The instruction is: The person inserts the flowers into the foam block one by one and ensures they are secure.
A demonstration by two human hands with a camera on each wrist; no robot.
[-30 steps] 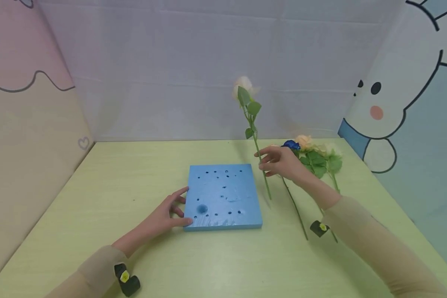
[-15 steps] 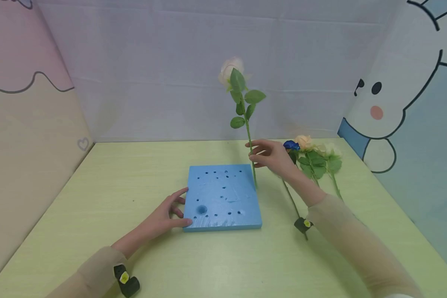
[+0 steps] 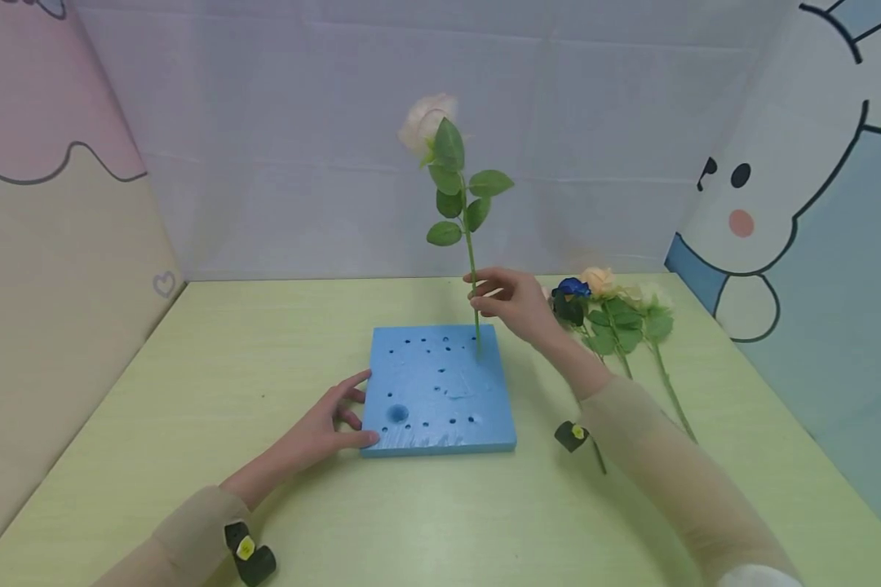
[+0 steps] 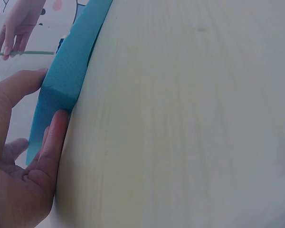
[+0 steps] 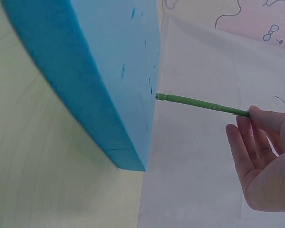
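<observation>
My right hand (image 3: 517, 306) pinches the green stem of a white rose (image 3: 427, 122) between thumb and fingers. The rose is nearly upright, and its stem end hangs over the far right part of a blue foam board (image 3: 418, 371). In the right wrist view, the stem end (image 5: 160, 97) appears just off the board's holed face; whether it touches cannot be told. My left hand (image 3: 323, 420) rests against the board's left side, thumb at the near left corner. In the left wrist view, its fingers (image 4: 57, 135) lie along the side wall.
Several roses lie on the right of the pale table (image 3: 191, 367), among them a blue rose (image 3: 574, 287) and a peach rose (image 3: 598, 281). A white cloth wall (image 3: 301, 163) stands behind, with cartoon-printed panels at both sides.
My right hand has carried the white rose leftward and up, from right of the board to over its far right part. My left hand and the board have stayed put.
</observation>
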